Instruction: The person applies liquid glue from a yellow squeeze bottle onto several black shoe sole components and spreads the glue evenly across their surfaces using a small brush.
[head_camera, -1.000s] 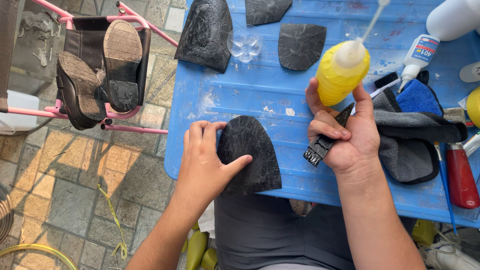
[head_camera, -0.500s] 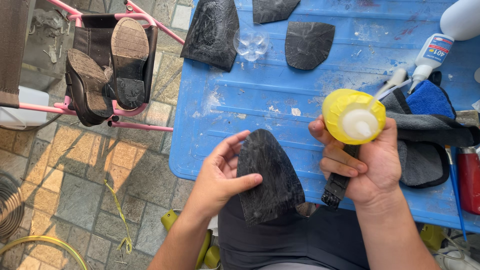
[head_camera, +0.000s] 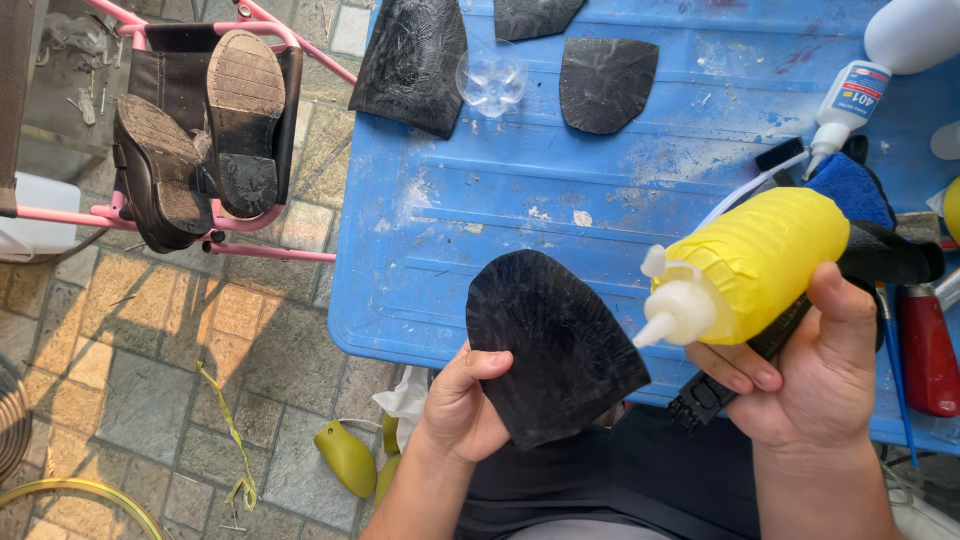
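My left hand grips a black rubber sole piece by its lower left edge and holds it up over the near edge of the blue table. My right hand holds a yellow squeeze bottle tipped sideways, its white nozzle pointing left, close to the sole piece's right edge. The same hand also clamps a black brush handle under the bottle.
Three more black sole pieces and a clear plastic cup base lie at the table's far side. A white glue bottle, blue sponge and red-handled tool sit right. A pair of boots rests upside down on a pink rack.
The sole piece has risen off the table and turned toward me. The yellow bottle went from upright to tipped over, nozzle now aimed left at the sole piece.
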